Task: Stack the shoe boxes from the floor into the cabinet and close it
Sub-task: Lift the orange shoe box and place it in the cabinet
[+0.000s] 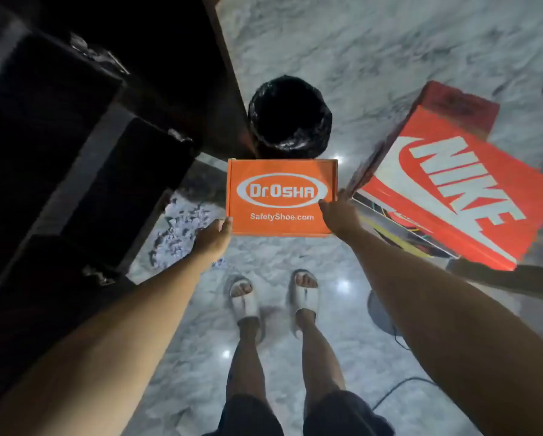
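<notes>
orange shoe box (282, 196) is flanked on marble floor (374, 58) | left hand (213, 239), right hand (337, 212) laid flat at short sides, fingers together | judged stiff, light; gripped by sides

At the centre of the frame we read "Dr.OSHA" in a white oval and "SafetyShoe.com" beneath it on the orange box (282, 196). At right, we read "NIKE" on the red box (462, 196).

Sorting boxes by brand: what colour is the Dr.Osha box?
Orange with white lettering, on the Dr.Osha box, clear in the head view.
</notes>
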